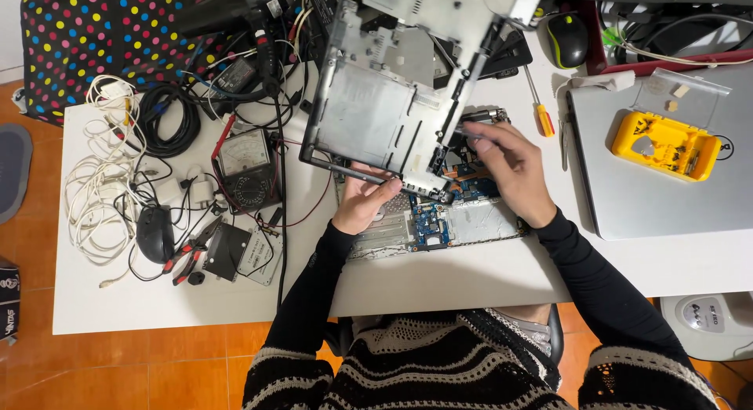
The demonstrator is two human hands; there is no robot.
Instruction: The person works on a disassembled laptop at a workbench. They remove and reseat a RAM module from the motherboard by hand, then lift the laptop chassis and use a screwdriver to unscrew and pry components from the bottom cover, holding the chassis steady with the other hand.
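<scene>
A white bench (439, 281) fills most of the view, with orange floor tiles (157, 371) below it and a black bag with coloured dots (102, 34) at its far left corner. On the right side of the bench lies a closed silver laptop (667, 198), and on its lid sits a yellow screwdriver-bit case (667, 146) with its clear lid swung open. In the middle, a grey laptop bottom cover (392, 88) is tilted up off the bench, its bare inner side facing the camera. Under it lies the opened laptop base (471, 222), flat on the bench with a blue circuit board (430, 226) showing. The left hand (362, 200) is clamped on the near edge of the cover, thumb on top and fingers underneath. The right hand (506, 168) is at the cover's near right corner, fingertips pressed to its edge just above the base; whether it grips the edge or only touches it cannot be told. The two hands are apart, one at each end of that near edge. To the left of the cover stands an analogue multimeter (245, 168), with a coil of black cable (169, 120) and a tangle of white cables (98, 190) farther left. Near the front left lie a black mouse (154, 234), red-handled pliers (188, 253) and a bare hard drive (227, 249). A second mouse (566, 38), black and green, rests at the far right, and a screwdriver with an orange handle (540, 112) lies between the cover and the silver laptop.
</scene>
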